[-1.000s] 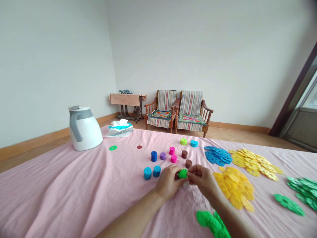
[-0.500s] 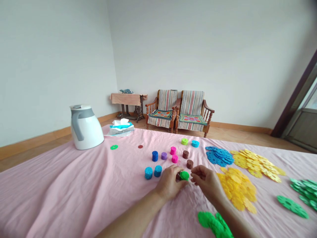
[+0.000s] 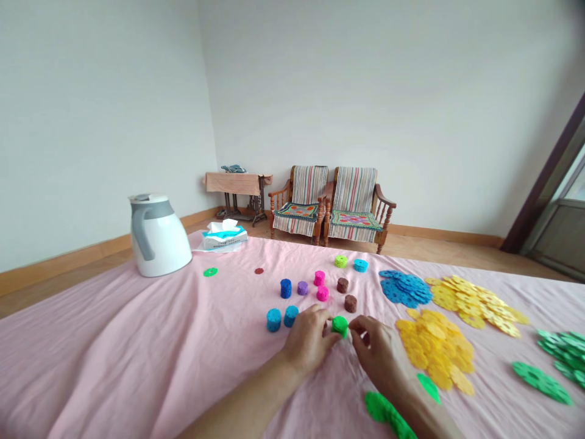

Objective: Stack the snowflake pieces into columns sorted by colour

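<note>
A short stack of bright green snowflake discs [image 3: 339,327] stands upright on the pink cloth between my hands. My left hand [image 3: 309,336] curves around its left side, thumb and forefinger closed at its edge. From the right, my right hand [image 3: 375,346] reaches in with curled fingers, their tips by the stack's right edge; whether they pinch a disc is hidden. Loose green discs [image 3: 388,414] lie under my right forearm. Beyond my hands stand brown stacks [image 3: 350,303], pink stacks [image 3: 322,294] and, beside my left hand, light blue stacks [image 3: 273,320].
Piles of yellow discs [image 3: 436,347], blue discs [image 3: 404,288] and darker green discs [image 3: 564,353] spread to the right. A white jug [image 3: 162,244] and a tissue box [image 3: 223,238] stand at the back left. Two chairs [image 3: 354,207] are beyond the cloth's far edge.
My left hand has shifted slightly left, uncovering more of the green stack, which looks more upright. My right hand has come down and closer to it. Another loose green disc shows beside my right forearm.
</note>
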### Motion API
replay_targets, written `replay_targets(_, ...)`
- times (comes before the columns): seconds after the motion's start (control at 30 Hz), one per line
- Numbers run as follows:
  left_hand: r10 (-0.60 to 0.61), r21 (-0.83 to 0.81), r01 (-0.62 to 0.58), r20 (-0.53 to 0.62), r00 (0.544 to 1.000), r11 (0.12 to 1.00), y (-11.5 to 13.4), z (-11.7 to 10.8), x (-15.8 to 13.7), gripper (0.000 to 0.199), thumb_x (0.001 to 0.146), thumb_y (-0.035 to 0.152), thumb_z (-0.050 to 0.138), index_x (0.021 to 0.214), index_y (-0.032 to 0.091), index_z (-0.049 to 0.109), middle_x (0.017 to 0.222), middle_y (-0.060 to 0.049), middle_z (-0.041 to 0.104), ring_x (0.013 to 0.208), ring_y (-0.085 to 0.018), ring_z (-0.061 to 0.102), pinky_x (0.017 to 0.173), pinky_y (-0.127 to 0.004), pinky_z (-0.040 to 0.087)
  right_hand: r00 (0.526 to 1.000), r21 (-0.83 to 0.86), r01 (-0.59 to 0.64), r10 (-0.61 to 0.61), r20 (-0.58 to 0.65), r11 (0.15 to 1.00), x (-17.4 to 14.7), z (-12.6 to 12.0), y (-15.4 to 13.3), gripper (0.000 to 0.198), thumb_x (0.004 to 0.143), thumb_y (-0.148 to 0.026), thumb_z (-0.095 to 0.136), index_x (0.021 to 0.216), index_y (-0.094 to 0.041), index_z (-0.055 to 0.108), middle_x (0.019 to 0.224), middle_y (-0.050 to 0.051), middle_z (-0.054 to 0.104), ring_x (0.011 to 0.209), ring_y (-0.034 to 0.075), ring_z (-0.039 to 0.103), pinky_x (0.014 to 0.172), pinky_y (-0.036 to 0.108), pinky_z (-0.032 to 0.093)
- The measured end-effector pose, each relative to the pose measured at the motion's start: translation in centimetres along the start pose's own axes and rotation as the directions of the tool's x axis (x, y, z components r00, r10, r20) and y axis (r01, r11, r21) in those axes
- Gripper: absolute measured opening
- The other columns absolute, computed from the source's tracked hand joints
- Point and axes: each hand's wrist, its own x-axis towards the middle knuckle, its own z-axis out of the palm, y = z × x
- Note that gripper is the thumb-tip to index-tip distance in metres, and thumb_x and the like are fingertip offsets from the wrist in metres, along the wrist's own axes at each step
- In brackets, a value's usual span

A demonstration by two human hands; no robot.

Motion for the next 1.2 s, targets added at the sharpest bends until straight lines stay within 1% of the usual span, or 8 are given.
replay_targets(0.13, 0.013, -0.012, -0.013, 0.003, 1.0, 1.0, 0.2, -0.1, 0.0, 0.007, 0.075, 0.02, 0.067, 0.072, 0.018, 0.061, 0.074, 0.0, 0.057, 0.07, -0.016, 0.053, 0.059, -0.024, 0.035, 1.0, 0.029, 0.016, -0.016, -0.012, 0.999, -0.1, 0.1, -0.1, 0.019, 0.079, -0.019, 0.045, 0.076, -0.02, 0.064, 0.07, 0.002, 0.067, 0.064, 0.017, 0.063, 0.059, 0.025, 0.041)
replay_targets(0.23, -0.006, -0.038, 0.006, 0.003, 1.0, 0.999, 0.3, -0.1, -0.1, 0.004, 0.074, 0.02, 0.066, 0.078, 0.018, 0.064, 0.078, -0.002, 0.059, 0.073, -0.018, 0.055, 0.061, -0.025, 0.038, 0.998, 0.071, 0.013, -0.008, -0.062, 0.997, -0.1, 0.2, 0.0, 0.02, 0.078, -0.018, 0.045, 0.076, -0.02, 0.065, 0.069, 0.002, 0.068, 0.061, 0.016, 0.062, 0.06, 0.025, 0.041)
replay_targets(0.33, -0.022, -0.076, 0.023, 0.007, 1.0, 0.997, 0.1, 0.0, 0.0, 0.021, 0.07, 0.02, 0.068, 0.09, 0.019, 0.066, 0.089, -0.004, 0.062, 0.082, -0.021, 0.058, 0.069, -0.029, 0.043, 0.996, 0.096, -0.014, 0.022, -0.09, 0.995, 0.0, 0.6, 0.3, 0.021, 0.078, -0.018, 0.045, 0.076, -0.02, 0.065, 0.069, 0.002, 0.069, 0.06, 0.017, 0.062, 0.06, 0.026, 0.042)
replay_targets(0.4, -0.007, -0.104, 0.006, -0.003, 1.0, 0.995, 0.1, 0.3, 0.1, 0.035, 0.068, 0.018, 0.068, 0.103, 0.019, 0.065, 0.099, -0.006, 0.063, 0.092, -0.023, 0.058, 0.08, -0.032, 0.045, 0.995, 0.105, -0.036, 0.046, -0.09, 0.994, 0.0, 0.8, 0.5, 0.02, 0.078, -0.018, 0.045, 0.075, -0.02, 0.065, 0.068, 0.002, 0.068, 0.059, 0.017, 0.062, 0.059, 0.026, 0.041)
replay_targets(0.53, 0.011, -0.134, -0.015, -0.028, 1.0, 0.991, 0.0, 1.0, 0.3, 0.055, 0.069, 0.014, 0.066, 0.122, 0.018, 0.057, 0.122, -0.009, 0.059, 0.114, -0.025, 0.051, 0.1, -0.036, 0.039, 0.991, 0.105, -0.043, 0.055, -0.124, 0.994, 0.2, 0.9, 0.4, 0.021, 0.078, -0.017, 0.044, 0.077, -0.019, 0.065, 0.071, 0.002, 0.069, 0.063, 0.017, 0.063, 0.06, 0.025, 0.042)
replay_targets(0.7, 0.058, -0.121, -0.059, -0.011, 0.998, 0.991, -0.2, 1.4, 0.6, 0.056, 0.069, 0.013, 0.065, 0.124, 0.02, 0.056, 0.124, -0.007, 0.06, 0.118, -0.025, 0.05, 0.104, -0.036, 0.037, 0.983, 0.084, -0.083, 0.096, -0.159, 0.993, 0.5, 0.9, 0.5, 0.02, 0.076, -0.014, 0.046, 0.074, -0.019, 0.065, 0.072, 0.004, 0.07, 0.065, 0.017, 0.062, 0.06, 0.024, 0.041)
replay_targets(0.87, 0.056, -0.109, -0.057, -0.011, 0.998, 0.992, -0.8, 1.6, 0.9, 0.06, 0.067, 0.01, 0.062, 0.126, 0.022, 0.056, 0.128, -0.006, 0.058, 0.122, -0.024, 0.048, 0.106, -0.038, 0.035, 0.973, 0.092, -0.127, 0.142, -0.18, 0.988, 0.7, 1.2, 1.1, 0.023, 0.075, -0.01, 0.045, 0.075, -0.018, 0.066, 0.072, 0.003, 0.07, 0.067, 0.017, 0.063, 0.061, 0.024, 0.042)
replay_targets(1.2, 0.053, -0.117, -0.056, -0.028, 0.998, 0.992, -0.7, 1.5, 0.9, 0.056, 0.068, 0.008, 0.059, 0.122, 0.022, 0.058, 0.126, -0.006, 0.06, 0.121, -0.024, 0.05, 0.106, -0.039, 0.036, 0.979, 0.079, -0.112, 0.124, -0.163, 0.991, 0.9, 1.1, 1.5, 0.024, 0.073, -0.008, 0.046, 0.074, -0.018, 0.068, 0.074, 0.005, 0.072, 0.07, 0.018, 0.065, 0.063, 0.024, 0.042)
